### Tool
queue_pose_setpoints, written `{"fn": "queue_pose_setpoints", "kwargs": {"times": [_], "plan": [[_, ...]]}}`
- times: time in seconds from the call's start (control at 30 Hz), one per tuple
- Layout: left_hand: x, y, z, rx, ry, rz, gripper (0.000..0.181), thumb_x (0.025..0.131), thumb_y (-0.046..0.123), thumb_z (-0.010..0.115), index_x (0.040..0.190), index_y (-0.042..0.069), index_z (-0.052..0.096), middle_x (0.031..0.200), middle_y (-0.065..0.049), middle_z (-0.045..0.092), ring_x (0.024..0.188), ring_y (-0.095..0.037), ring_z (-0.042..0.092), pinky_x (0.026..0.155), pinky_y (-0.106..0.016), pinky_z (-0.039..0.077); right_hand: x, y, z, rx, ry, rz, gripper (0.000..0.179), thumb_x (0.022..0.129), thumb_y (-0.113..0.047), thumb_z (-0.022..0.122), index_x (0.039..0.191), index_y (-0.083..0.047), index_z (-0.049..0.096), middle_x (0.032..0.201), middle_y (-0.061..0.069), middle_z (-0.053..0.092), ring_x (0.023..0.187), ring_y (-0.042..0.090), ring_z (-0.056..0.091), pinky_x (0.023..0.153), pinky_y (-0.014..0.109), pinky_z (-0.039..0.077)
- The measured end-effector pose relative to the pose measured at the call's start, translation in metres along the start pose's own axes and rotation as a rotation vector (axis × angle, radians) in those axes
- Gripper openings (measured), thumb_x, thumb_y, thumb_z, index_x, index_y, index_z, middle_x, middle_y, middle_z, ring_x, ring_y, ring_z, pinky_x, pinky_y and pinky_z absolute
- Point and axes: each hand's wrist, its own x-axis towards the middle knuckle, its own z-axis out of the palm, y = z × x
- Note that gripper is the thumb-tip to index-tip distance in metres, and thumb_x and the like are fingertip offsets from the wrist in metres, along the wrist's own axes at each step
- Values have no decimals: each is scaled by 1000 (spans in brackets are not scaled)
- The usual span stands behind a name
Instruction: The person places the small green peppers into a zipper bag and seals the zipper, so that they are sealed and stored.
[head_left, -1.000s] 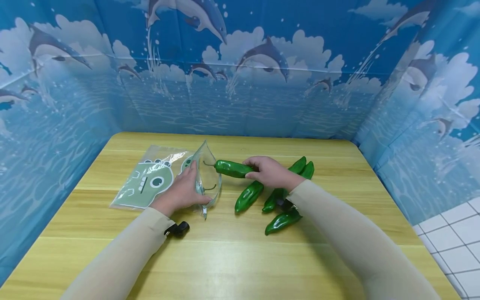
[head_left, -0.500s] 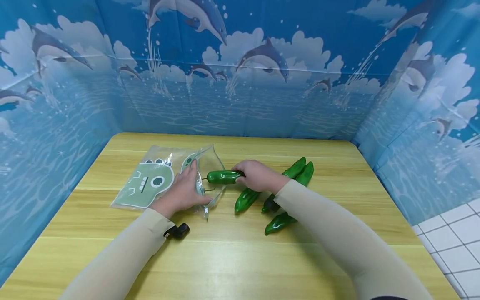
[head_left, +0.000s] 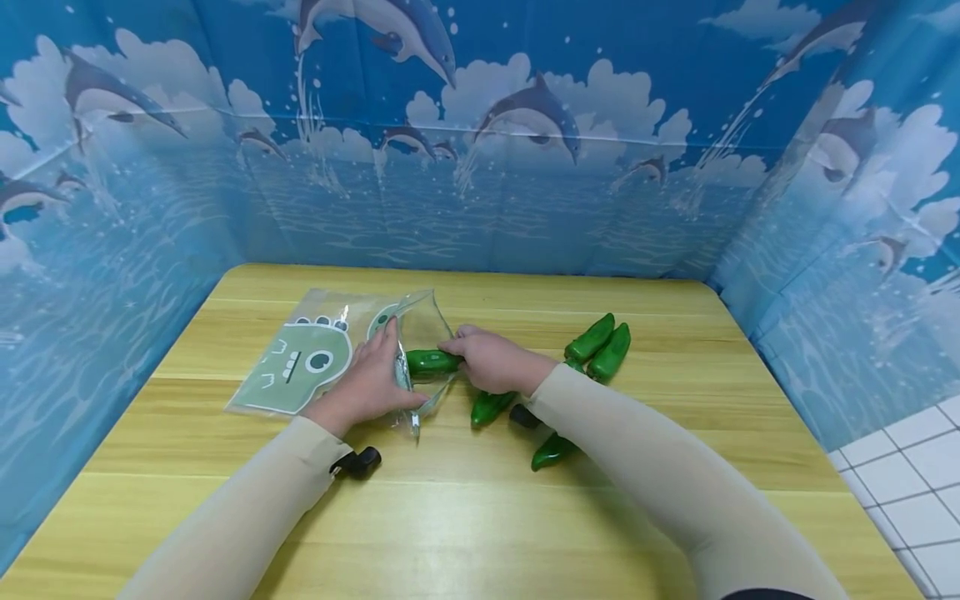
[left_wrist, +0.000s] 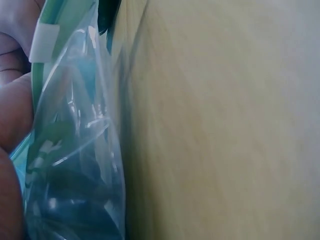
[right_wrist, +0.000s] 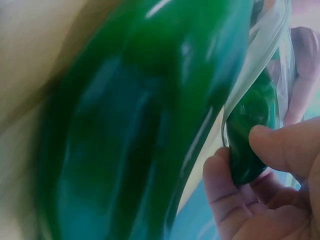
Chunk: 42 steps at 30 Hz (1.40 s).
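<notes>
"What are your hands doing?"

"My left hand [head_left: 365,379] is resting at the mouth of a clear, printed bag [head_left: 315,367], its fingers and thumb spreading wide. My right hand [head_left: 495,360] is pinching one end of a green pepper [head_left: 432,362] between thumb and fingers."

"Where is that pepper sitting?"

"It's pointing to nine o'clock from my right hand, its far end lying inside the bag's mouth."

"And around you?"

"Counting from my right hand, twelve being straight ahead, a second pepper [head_left: 489,408] is peeking out at six, a third pepper [head_left: 551,452] is showing at five beside my sleeve [head_left: 637,450], and a pair of peppers [head_left: 611,354] is lying at three."

"Further out?"

"The wood-grain tabletop [head_left: 450,533] is carrying those; a dolphin curtain [head_left: 480,208] is hanging at twelve, and white tiles [head_left: 907,492] are showing between three and four."
</notes>
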Motion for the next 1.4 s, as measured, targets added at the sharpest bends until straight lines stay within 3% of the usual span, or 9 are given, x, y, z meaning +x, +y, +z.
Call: {"fn": "queue_pose_setpoints", "kwargs": {"times": [0.23,0.5,0.77,1.1,1.4], "plan": [[0,2,-1,-18,7,-2,147,75,56,91,168,5,-10,176,-24,-1,162,-47,6,131,-62,12,4,-3,2,48,4,-1,47,105,-5,60,152,-7,56,147,13,63,135,29,61,114,43,50],[-1,3,-2,-41,7,4,146,75,55,91,169,9,-12,177,-20,-3,163,-46,4,130,-62,14,10,-5,7,123,42,24,34,102,-9,67,136,-12,67,131,5,72,123,24,68,107,42,54],[0,3,-1,-75,-3,20,147,75,55,92,169,12,-12,178,-17,-3,162,-46,8,125,-64,28,16,-6,11,184,29,35,42,102,-13,68,144,-15,64,140,5,70,130,24,66,110,42,53],[0,2,0,-83,-26,7,145,76,55,90,169,16,-14,178,-17,-3,162,-44,13,123,-63,33,15,-4,14,262,-6,99,40,104,-9,64,144,-14,63,136,9,71,130,25,66,110,44,53],[-1,3,-2,-90,-33,3,144,77,55,90,169,17,-14,178,-16,-2,162,-45,14,122,-64,34,18,-1,16,298,-15,103,40,104,-12,65,144,-16,64,132,8,72,124,24,68,106,42,55]]}}
